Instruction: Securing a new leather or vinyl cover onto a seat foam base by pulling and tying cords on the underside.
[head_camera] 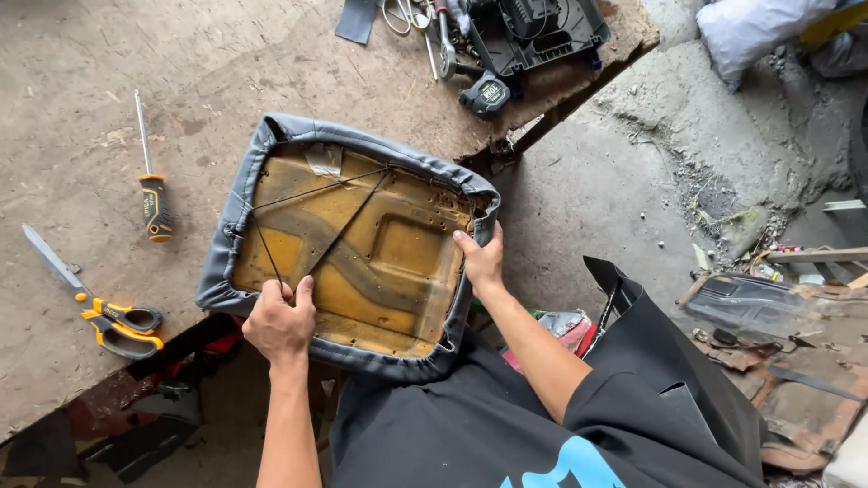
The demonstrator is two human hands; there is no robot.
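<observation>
1. The bench (108, 54) is a rough, stained board. Everything below is placed relative to the seat pan that lies on its near edge.
2. The seat pan (362, 253) lies upside down, its near-right corner hanging past the bench edge over the person's lap. It looks like a stiff, yellowed shell with pressed ridges, so it is probably rigid and fairly light, best held by its rim.
3. The cover (237, 217) is grey, soft and pliable, wrapped around the pan's rim and puckered at the corners. It likely slides under a loose grip, so the folded hem is the place to pinch.
4. The tool case (533, 36) is black and lies beyond the pan, at the far right of the bench.
5. The left hand (280, 321) is at the pan's near edge, fingers curled closed on a cord.
6. The right hand (482, 260) is at the pan's right edge, thumb inside and fingers clamped over the cover's hem.
7. The scissors (99, 307) have orange handles and lie well left of the pan.
8. The screwdriver (152, 185) lies left of the pan, beyond the scissors.
9. The tape measure (488, 93) sits just beyond the pan's far-right corner.
10. The cord (348, 221) is thin and dark, running taut across the pan's underside in crossing lines. It probably bites into fingers when pulled.
</observation>
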